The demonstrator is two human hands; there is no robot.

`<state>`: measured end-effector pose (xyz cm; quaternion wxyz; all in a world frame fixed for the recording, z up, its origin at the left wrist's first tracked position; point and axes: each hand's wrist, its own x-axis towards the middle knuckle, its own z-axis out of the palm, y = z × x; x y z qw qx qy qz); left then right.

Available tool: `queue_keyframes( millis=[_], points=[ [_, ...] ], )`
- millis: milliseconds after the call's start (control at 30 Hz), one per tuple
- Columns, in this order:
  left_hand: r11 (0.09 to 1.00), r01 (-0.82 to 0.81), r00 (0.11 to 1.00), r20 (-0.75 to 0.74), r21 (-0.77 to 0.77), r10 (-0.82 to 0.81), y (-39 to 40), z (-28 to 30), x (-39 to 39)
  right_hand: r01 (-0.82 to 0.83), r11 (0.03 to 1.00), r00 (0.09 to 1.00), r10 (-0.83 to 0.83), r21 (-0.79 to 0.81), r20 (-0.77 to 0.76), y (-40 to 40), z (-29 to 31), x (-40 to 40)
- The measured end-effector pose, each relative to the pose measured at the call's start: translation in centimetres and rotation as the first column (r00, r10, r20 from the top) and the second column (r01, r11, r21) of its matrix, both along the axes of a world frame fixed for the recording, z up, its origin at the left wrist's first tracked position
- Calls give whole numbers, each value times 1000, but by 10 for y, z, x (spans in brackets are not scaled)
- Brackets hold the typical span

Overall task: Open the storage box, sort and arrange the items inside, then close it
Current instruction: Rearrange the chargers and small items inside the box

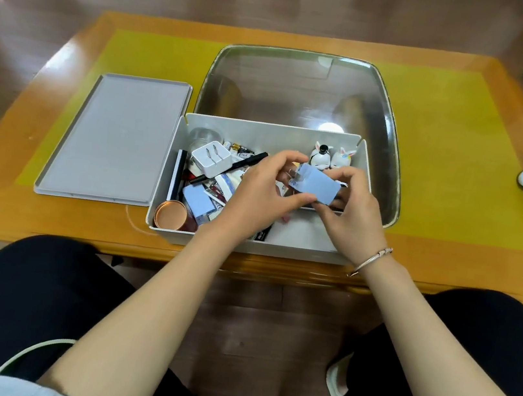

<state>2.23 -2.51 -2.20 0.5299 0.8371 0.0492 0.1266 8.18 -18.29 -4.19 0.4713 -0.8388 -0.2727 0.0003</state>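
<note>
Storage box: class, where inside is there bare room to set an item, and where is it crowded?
Bare floor shows at the box's front right, under the right hand. The left half is crowded: charger, pen, copper tin.

lid left of box, charger inside

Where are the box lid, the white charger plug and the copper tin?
box lid point(116, 139), head view, middle of its flat panel
white charger plug point(210, 159), head view, pronged face
copper tin point(170, 215), head view, round top
</note>
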Motion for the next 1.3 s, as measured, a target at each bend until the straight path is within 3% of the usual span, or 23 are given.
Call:
queue_keyframes(
  millis=[233, 400, 533, 733, 1000, 1133, 1300],
  points=[
    [979, -78, 992, 109, 191, 58, -9, -8, -2, 56, 983, 977, -18, -175, 211, 8, -9, -6],
    [968, -154, 983, 133, 199, 129, -17, -14, -1, 35, 981, 983, 0, -190, 183, 10, -11, -9],
    [993, -55, 993, 113, 102, 44, -12, -10, -1, 35, 994, 994, -24, -101, 107, 4, -8, -7],
    [989, 26, 996, 77, 144, -38, -3, -9, -3, -54, 989, 978, 79, -135, 194, -1, -6, 0],
    [985, 54, 996, 54, 166, -64, 6, -7, -3, -140, 984, 974, 157, -113, 160, -3, -3, -1],
    [944, 97, 993, 38, 315, -115, 7, -7, -4, -138, 984, 978, 153, -109, 144, -5, -3, -1],
    [848, 7, 994, 92, 530, -66, 4, -10, -5, -104, 994, 990, 105, -14, 93, -5, -2, -2]
  ],
)
